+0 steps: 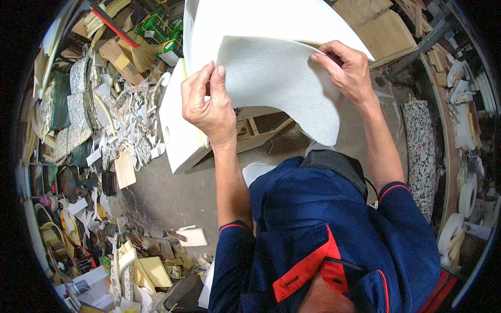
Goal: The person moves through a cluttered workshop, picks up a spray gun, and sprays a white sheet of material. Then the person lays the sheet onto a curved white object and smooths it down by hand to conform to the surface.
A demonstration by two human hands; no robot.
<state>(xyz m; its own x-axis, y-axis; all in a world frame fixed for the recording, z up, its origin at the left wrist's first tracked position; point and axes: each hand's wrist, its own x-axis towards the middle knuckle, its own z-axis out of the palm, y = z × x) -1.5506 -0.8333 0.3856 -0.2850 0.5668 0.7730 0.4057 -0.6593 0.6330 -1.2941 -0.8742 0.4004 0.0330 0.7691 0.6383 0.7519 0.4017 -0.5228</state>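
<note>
Left hand (207, 104) and right hand (345, 69) clamped on a white foam sheet (271, 78) — curled edge lifted above a white foam block (180, 130) — scraps (125, 125) littering the floor.

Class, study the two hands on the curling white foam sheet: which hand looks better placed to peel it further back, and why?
Probably the right hand: it grips the white foam sheet at the top of the curl. The left hand pinches its left edge, beside the white foam block.

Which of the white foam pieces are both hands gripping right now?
The thin white foam sheet, curled over at the top: left hand and right hand pinch its edges. The thick white foam block below it stands ungripped beside the left hand.
</note>
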